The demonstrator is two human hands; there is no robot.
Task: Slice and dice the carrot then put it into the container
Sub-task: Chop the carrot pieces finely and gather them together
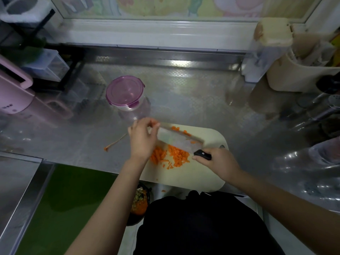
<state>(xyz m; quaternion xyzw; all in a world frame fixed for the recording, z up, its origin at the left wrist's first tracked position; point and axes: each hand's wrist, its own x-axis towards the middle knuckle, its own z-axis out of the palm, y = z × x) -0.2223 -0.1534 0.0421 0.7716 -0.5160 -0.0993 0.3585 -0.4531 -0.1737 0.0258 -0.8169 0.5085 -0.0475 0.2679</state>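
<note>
On the cutting board [193, 173] before you, the diced carrot [177, 157] lies heaped beside the cleaver [180, 139]. Your right hand [219, 161] wraps its fingers round the black handle. Your left hand [142, 139] meets the blade's far end, its grip too blurred to tell. The lidded container [125, 93] stands on the counter [193, 92] beyond.

- Left hand [142, 138]: forearm stretched forward, fingers [153, 125] bent and blurred, their contact unclear.
- Right hand [219, 162]: right of those fingers, gripping the knife [181, 139] handle.
</note>
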